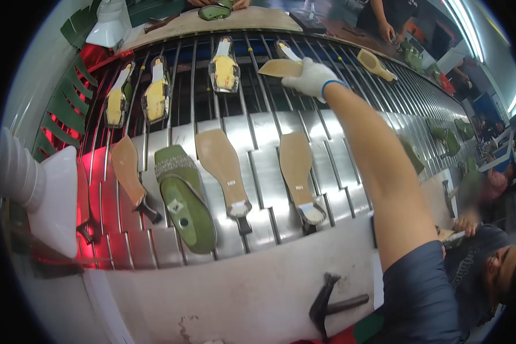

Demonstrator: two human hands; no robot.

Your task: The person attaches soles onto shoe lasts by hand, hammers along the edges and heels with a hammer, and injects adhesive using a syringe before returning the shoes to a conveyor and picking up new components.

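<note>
My right hand point(313, 79), in a white glove with a blue cuff, reaches over the far roller conveyor. Its fingers are closed on a tan shoe sole point(280, 68), whose rounded end sticks out to the left. Just behind the sole lies an upturned shoe point(288, 50) with a pale bottom, partly hidden. My left hand is out of view. Nearer to me, a tan heeled sole point(296, 163) and another heeled sole point(219, 157) rest on the metal slats. Beside them stands a green shoe point(184, 200) with a glittery strap.
Several upturned shoes point(225, 71) with yellow bottoms lie on the rollers point(192, 86). A hammer point(332, 304) rests on the near ledge point(241, 298). Red light glows by green curtain strips point(63, 109) at left, near a white hood point(51, 195). Co-workers' hands point(387, 32) show across the line.
</note>
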